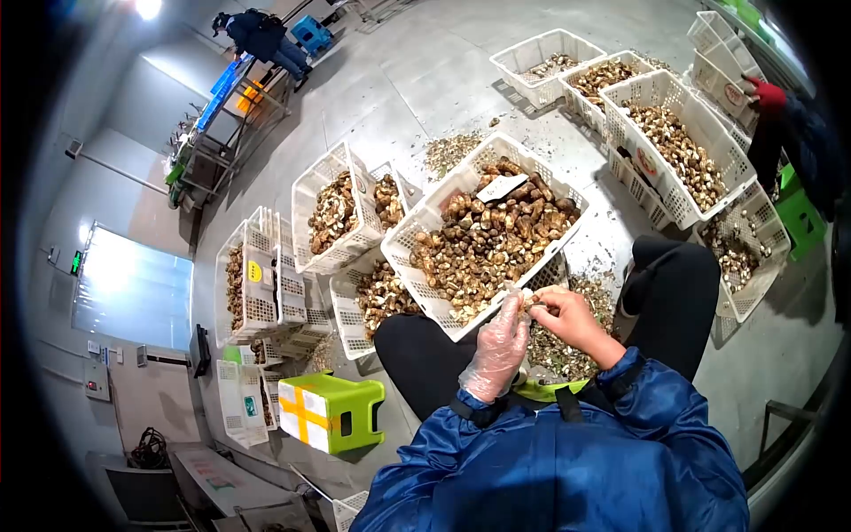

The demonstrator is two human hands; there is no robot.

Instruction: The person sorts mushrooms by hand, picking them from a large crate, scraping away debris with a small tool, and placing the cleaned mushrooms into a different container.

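Note:
My left hand [499, 348], in a clear plastic glove, is closed on a small pale mushroom [527, 299] in front of my lap. My right hand [572, 321] is bare and meets it there, thumb and fingers pinched together. Something small and dark shows at those fingertips, too small to name. Just beyond both hands stands a white plastic crate [432, 303] heaped with brown-capped mushrooms [496, 235]. A white card [502, 187] lies on the heap. Beneath my hands, trimmings [567, 350] cover the floor between my legs.
Crates of mushrooms stand left [332, 213] and right [678, 151]. A green stool [332, 412] with a taped white top is at my left. At far right, a person's red-gloved hand [767, 95] touches a crate. Another person [261, 40] bends over a table at the back.

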